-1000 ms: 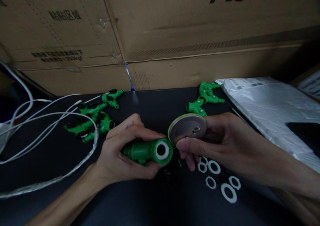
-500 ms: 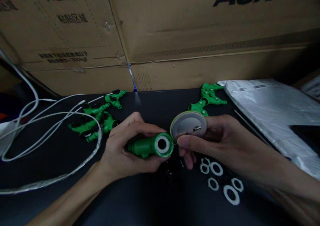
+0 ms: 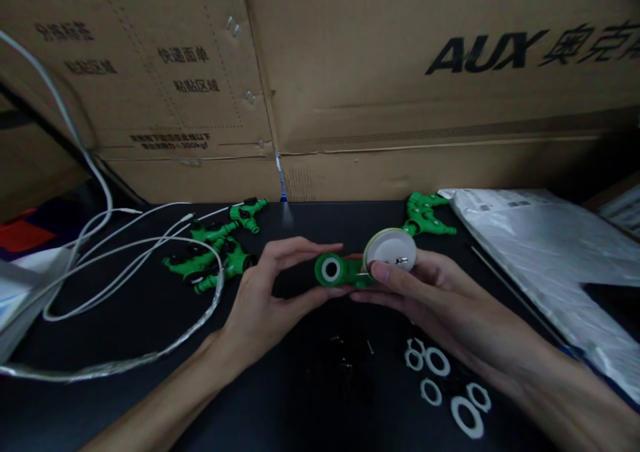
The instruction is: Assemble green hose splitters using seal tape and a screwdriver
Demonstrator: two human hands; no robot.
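A green plastic hose splitter (image 3: pixel 353 272) is between my hands, one round end facing me with a white ring washer (image 3: pixel 321 269) in it. My left hand (image 3: pixel 267 299) reaches around that end, fingertips along the top and thumb along the underside. My right hand (image 3: pixel 425 285) pinches a round pin-back badge (image 3: pixel 393 249), its grey back and metal pin toward me. The other fingers of that hand lie under the splitter's right part, which the badge partly hides. Several white rings (image 3: pixel 437 361) lie below my right hand.
Green splitters with black valves (image 3: pixel 220 259) lie left beside a looped white cable (image 3: pixel 219 285). More green splitters (image 3: pixel 427 215) are at the back right. A plastic-wrapped package (image 3: pixel 535 239) is on the right. Small dark parts (image 3: pixel 345 365) lie in front. A cardboard box (image 3: pixel 350 92) stands behind the table.
The splitter has turned and moved slightly away from me, its other part now reaching toward my right hand. My left grip has loosened. The badge has shifted right. The camera view has tilted up.
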